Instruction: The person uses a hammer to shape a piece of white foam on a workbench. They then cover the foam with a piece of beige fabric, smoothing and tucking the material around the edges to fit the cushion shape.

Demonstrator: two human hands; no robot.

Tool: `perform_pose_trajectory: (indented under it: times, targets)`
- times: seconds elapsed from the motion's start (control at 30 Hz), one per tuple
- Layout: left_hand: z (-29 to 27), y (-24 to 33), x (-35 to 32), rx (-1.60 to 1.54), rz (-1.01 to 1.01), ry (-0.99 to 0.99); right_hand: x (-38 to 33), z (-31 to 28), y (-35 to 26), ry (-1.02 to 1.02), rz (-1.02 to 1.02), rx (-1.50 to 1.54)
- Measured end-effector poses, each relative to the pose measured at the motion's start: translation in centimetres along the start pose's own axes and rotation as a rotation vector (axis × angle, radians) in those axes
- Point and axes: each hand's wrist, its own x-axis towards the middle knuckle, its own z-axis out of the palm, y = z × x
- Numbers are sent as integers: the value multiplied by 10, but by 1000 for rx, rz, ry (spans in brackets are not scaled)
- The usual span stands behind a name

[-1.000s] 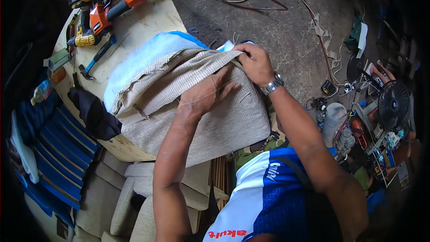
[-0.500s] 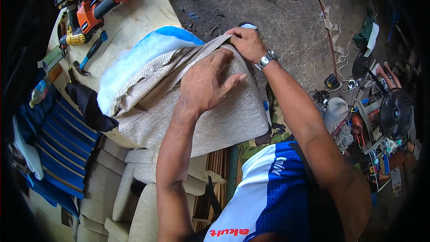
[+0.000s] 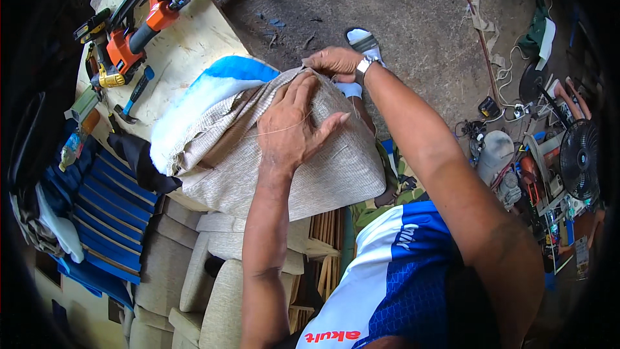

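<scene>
A beige woven cushion cover (image 3: pixel 336 174) lies partly over a cushion of white batting (image 3: pixel 177 116) and blue foam (image 3: pixel 242 66), which show along its far left side. Spread flat on the fabric, my left hand (image 3: pixel 287 119) has its fingers pointing away from me and its thumb out to the right. A loose thread runs across the back of that hand. My right hand (image 3: pixel 337 62), with a wristwatch (image 3: pixel 365 68) at the wrist, grips the cover's edge at the far corner. Its fingertips are partly hidden by the fold.
On the wooden table (image 3: pixel 206 32), an orange-and-black nail gun (image 3: pixel 139 35), a yellow drill (image 3: pixel 108 76) and a hammer (image 3: pixel 137 94) lie to the left. Beige upholstered pieces (image 3: pixel 161 252) stand below. A black fan (image 3: pixel 579 158) and mixed tools are at the right. A sandalled foot (image 3: pixel 363 42) shows beyond.
My right hand has shifted left along with the cover's edge, and the foot behind it has come into sight. My left hand remains on the fabric, its fingers now flatter. The view has shifted slightly.
</scene>
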Motion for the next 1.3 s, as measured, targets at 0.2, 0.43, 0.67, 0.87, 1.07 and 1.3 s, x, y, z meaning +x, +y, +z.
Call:
perform_pose_trajectory:
  times: [0.2,0.43,0.67,0.87,1.07,1.3]
  targets:
    - [1,0,0,9,17,52,-3,1,45,237,-130,-276]
    - [5,-2,-3,-108,-29,107,-13,20,10,210,4,-6]
    - [14,-16,-7,-136,83,227,28,13,-3,381,123,-454]
    - [3,-21,-13,-163,141,271,27,-2,-16,458,-96,-905]
    - [26,-27,-89,-75,107,347,14,37,-6,761,-245,-1024]
    - [79,-73,-272,-206,8,290,-39,131,-75,654,-1088,-1311]
